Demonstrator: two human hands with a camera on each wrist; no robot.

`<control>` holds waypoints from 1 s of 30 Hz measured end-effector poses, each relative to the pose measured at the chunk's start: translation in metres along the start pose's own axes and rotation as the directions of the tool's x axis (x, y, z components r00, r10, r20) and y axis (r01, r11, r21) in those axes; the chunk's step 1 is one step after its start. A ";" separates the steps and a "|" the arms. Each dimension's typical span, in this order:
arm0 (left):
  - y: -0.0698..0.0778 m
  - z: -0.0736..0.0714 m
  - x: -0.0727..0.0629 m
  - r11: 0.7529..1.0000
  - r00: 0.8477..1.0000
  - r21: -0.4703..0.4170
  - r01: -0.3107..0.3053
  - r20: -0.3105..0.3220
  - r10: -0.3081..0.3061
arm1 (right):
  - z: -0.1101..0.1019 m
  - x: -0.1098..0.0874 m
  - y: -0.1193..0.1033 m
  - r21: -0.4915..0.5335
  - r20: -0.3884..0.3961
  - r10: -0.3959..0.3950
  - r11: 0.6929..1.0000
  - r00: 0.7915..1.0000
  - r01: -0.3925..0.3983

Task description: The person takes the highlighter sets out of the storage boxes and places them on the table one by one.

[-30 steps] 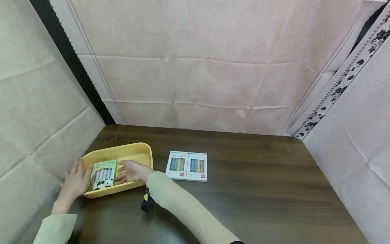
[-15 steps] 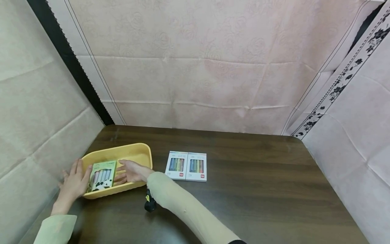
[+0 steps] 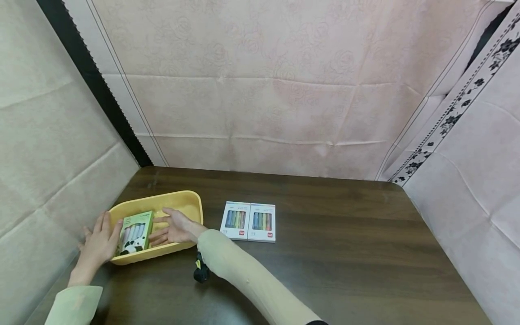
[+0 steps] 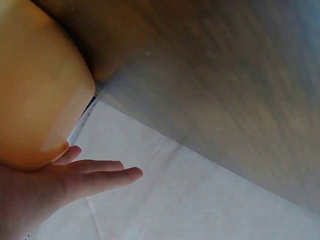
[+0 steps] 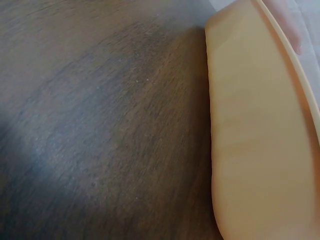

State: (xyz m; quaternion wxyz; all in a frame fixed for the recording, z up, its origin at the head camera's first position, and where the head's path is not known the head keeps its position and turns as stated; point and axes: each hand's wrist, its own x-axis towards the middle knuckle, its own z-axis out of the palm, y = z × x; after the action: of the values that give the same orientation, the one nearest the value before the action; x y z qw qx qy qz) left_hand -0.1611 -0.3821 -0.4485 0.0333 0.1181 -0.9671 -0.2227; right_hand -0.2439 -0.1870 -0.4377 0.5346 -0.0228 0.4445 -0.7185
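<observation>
A green box of coloured pens [image 3: 135, 232], with a panda printed on its front, lies in the left part of a yellow plastic tray [image 3: 184, 199]. My left hand [image 3: 99, 243] rests at the tray's left end, its thumb by the box. In the left wrist view, the fingers [image 4: 107, 180] of that hand stretch out straight along the tray's outer wall [image 4: 40, 85]. My right hand [image 3: 176, 229] reaches over the tray's near right side, fingers extended toward the box's right edge. The right wrist view shows the tray's outer side [image 5: 260, 125] but not the right hand's fingers.
Two white boxes of coloured pencils [image 3: 235, 220] lie side by side right of the tray. A dark wooden table [image 3: 345, 253] carries everything. Pale patterned cloth [image 3: 260, 108] hangs behind it and at both sides. A black wrist camera [image 3: 201, 273] hangs under my right wrist.
The green box has shifted slightly left and tilted within the tray. My right hand's fingers have moved slightly left with it and its thumb has lifted away. The left hand stays in place.
</observation>
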 end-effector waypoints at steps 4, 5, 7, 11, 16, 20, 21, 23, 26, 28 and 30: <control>-0.001 -0.001 0.000 1.000 1.000 0.004 0.001 0.000 -0.001 | 0.001 0.000 0.000 0.041 0.012 0.001 0.999 1.000 -0.002; -0.001 -0.001 0.000 1.000 1.000 0.004 0.001 0.001 -0.001 | 0.001 0.000 0.000 0.056 0.010 0.003 0.998 1.000 -0.003; -0.001 -0.001 0.000 1.000 1.000 0.004 0.004 0.004 -0.004 | 0.002 0.000 0.000 0.082 0.003 0.006 0.997 1.000 -0.007; -0.001 -0.001 0.000 1.000 1.000 0.003 0.008 0.006 -0.008 | 0.003 0.000 0.000 0.099 -0.005 0.016 0.995 1.000 -0.015; 0.000 0.000 -0.001 1.000 1.000 0.000 0.014 0.000 -0.014 | 0.003 0.001 0.001 0.020 0.013 0.026 0.999 1.000 -0.026; -0.001 0.000 -0.002 1.000 1.000 -0.005 0.011 -0.007 -0.011 | 0.004 0.002 0.002 -0.037 0.000 0.028 0.999 1.000 -0.028; -0.001 0.000 -0.002 1.000 1.000 -0.007 0.008 -0.008 -0.008 | 0.004 0.002 0.002 -0.045 -0.006 0.028 0.999 1.000 -0.028; -0.001 0.000 -0.002 1.000 1.000 -0.009 0.003 -0.010 -0.003 | 0.004 0.002 0.003 -0.055 -0.018 0.026 0.998 1.000 -0.027; -0.001 0.000 -0.002 1.000 1.000 -0.012 -0.006 -0.016 0.006 | 0.003 0.003 0.003 -0.049 -0.029 0.025 0.998 0.999 -0.026; -0.001 0.000 -0.002 1.000 1.000 -0.013 -0.012 -0.021 0.011 | 0.002 0.002 0.001 -0.048 -0.035 0.025 0.999 0.999 -0.027; -0.001 0.000 -0.001 1.000 1.000 -0.013 -0.013 -0.025 0.013 | 0.001 0.000 0.000 -0.050 -0.040 0.025 0.998 0.999 -0.027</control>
State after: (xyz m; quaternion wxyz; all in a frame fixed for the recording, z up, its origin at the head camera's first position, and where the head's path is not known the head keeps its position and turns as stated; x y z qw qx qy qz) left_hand -0.1598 -0.3822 -0.4489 0.0474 0.1142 -0.9659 -0.2275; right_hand -0.2433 -0.1873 -0.4367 0.5343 -0.0164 0.4731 -0.7003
